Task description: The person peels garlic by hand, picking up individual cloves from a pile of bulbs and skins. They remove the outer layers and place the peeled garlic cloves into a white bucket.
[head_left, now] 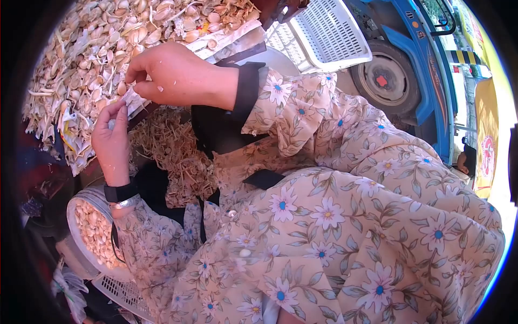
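Observation:
My left hand (112, 135), with a dark band and a silver bracelet at the wrist, is closed, thumb and fingertips pinched together on a pale garlic clove (111, 123) that shows between the fingers. Just above it my right hand (167, 75) is also closed, its thumb and forefinger curled toward the left fingertips; what they hold is too small to make out. Behind both hands spreads a big heap of garlic cloves and dry skins (91, 65). A whitish scrap of skin (134, 100) lies close by the fingertips.
A round tub of cloves (94, 232) stands at lower left, beside a white slotted basket (121, 294). Dry stalks and skins (175, 156) lie below the hands. White perforated crates (329, 35) stand at the top, near a blue vehicle (426, 65) with a wheel (386, 78).

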Motion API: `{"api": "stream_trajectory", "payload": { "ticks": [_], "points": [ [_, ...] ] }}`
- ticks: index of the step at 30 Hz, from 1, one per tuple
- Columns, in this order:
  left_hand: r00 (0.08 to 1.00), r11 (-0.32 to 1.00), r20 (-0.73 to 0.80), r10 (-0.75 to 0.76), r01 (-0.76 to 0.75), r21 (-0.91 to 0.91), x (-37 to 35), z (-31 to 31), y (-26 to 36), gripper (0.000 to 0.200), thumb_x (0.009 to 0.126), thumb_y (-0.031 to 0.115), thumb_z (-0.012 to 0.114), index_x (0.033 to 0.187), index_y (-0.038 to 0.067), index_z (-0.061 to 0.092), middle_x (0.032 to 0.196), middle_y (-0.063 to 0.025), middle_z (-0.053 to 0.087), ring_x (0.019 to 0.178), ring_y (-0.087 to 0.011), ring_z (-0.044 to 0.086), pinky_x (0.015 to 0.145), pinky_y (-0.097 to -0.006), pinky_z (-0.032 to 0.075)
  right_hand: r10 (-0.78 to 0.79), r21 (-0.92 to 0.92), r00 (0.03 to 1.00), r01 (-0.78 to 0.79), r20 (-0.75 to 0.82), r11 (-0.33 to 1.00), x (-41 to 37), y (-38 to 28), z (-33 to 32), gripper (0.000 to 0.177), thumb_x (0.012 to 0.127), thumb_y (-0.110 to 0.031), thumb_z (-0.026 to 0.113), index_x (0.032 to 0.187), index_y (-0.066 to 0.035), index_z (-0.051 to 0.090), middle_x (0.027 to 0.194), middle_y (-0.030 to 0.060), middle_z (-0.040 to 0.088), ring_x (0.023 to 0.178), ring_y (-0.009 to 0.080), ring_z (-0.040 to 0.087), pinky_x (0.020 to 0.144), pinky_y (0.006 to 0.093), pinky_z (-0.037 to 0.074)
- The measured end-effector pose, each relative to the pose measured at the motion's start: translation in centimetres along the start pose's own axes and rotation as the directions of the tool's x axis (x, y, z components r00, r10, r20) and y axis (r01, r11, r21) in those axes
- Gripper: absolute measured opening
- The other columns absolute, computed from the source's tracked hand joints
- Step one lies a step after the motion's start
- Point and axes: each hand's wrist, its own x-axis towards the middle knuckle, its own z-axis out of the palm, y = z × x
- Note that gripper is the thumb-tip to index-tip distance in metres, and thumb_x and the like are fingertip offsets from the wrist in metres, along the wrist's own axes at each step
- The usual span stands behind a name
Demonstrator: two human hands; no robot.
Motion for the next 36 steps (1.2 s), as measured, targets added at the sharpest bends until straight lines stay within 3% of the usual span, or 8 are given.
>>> {"api": "stream_trajectory", "payload": {
  "ticks": [3,7,22,28,31,32,34,36],
  "points": [
    [0.991,0.965,-0.084,0.109,-0.085,0.248,1.4,-0.3,1.0,0.02,0.084,0.015,0.063,0.1,0.003,0.063,0.076,-0.0021,0.06,0.073,-0.0082,0.051,0.067,-0.024,0.043,0.104,-0.004,0.987,-0.106,-0.12,0.994,1.1,2.4,-0.3,0.02,0.073,-0.014,0.062,0.09,-0.005,0.066,0.075,0.0106,0.065,0.068,0.0218,0.064,0.063,0.0304,0.05],
    [0.987,0.834,0.057,0.149,-0.157,0.53,2.6,0.7,2.0,0.03,0.077,0.014,0.068,0.105,0.004,0.061,0.074,-0.0057,0.057,0.065,-0.0145,0.051,0.063,-0.027,0.044,0.331,0.135,0.933,-0.313,-0.141,0.94,0.3,4.6,-0.5,0.017,0.074,-0.011,0.061,0.089,-0.002,0.065,0.077,0.0101,0.065,0.07,0.0189,0.063,0.065,0.0295,0.05],
    [0.99,0.774,0.103,0.098,-0.141,0.617,3.1,0.9,2.9,0.023,0.075,0.02,0.066,0.086,0.003,0.055,0.076,-0.0142,0.062,0.071,-0.0316,0.06,0.063,-0.0392,0.046,0.219,0.06,0.974,-0.216,-0.059,0.975,0.3,1.4,-1.8,0.019,0.074,-0.014,0.061,0.089,-0.003,0.064,0.079,0.0128,0.065,0.075,0.0242,0.063,0.068,0.0323,0.049],
    [0.971,0.785,0.132,0.2,-0.239,0.571,2.8,0.9,2.8,0.018,0.076,0.017,0.064,0.083,0.003,0.054,0.074,-0.0137,0.06,0.068,-0.0313,0.059,0.062,-0.0385,0.046,0.097,-0.215,0.995,-0.091,0.02,0.972,2.9,2.0,-3.5,0.018,0.074,-0.015,0.059,0.086,-0.003,0.064,0.077,0.0125,0.065,0.075,0.0289,0.062,0.069,0.0369,0.049],
    [0.996,0.904,0.076,0.054,-0.081,0.419,3.0,0.7,3.0,0.018,0.076,0.017,0.064,0.083,0.003,0.054,0.071,-0.0125,0.059,0.063,-0.029,0.059,0.059,-0.0368,0.045,0.054,-0.37,0.995,-0.021,0.081,0.929,4.0,2.1,-2.0,0.016,0.073,-0.014,0.058,0.084,-0.003,0.063,0.08,0.0134,0.063,0.076,0.0328,0.061,0.069,0.0405,0.048],
    [0.994,0.906,0.045,0.103,-0.112,0.407,2.8,0.5,3.3,0.015,0.078,0.015,0.062,0.081,0.003,0.053,0.068,-0.0087,0.058,0.056,-0.0219,0.056,0.055,-0.0312,0.043,0.032,-0.421,0.997,0.002,0.072,0.907,4.2,2.3,-1.2,0.016,0.072,-0.014,0.058,0.084,-0.004,0.063,0.082,0.0138,0.062,0.077,0.0331,0.061,0.069,0.0408,0.048],
    [0.994,0.995,0.077,-0.078,0.082,-0.051,2.6,0.3,3.3,0.011,0.081,0.013,0.058,0.083,0.004,0.052,0.067,-0.0052,0.054,0.053,-0.0146,0.049,0.05,-0.0257,0.038,0.089,-0.541,0.987,-0.003,0.132,0.841,5.0,2.2,-0.4,0.017,0.07,-0.011,0.058,0.086,-0.005,0.062,0.088,0.0143,0.059,0.079,0.0331,0.061,0.067,0.0422,0.048],
    [0.956,0.827,0.192,-0.22,0.287,-0.483,2.4,0.2,3.1,0.007,0.084,0.011,0.054,0.085,0.005,0.051,0.065,-0.0017,0.05,0.05,-0.0072,0.043,0.045,-0.0202,0.032,0.068,-0.606,0.989,0.024,0.128,0.795,5.5,2.2,0.4,0.015,0.069,-0.011,0.06,0.083,-0.005,0.065,0.088,0.014,0.059,0.077,0.0307,0.063,0.063,0.0403,0.049]
  ]
}}
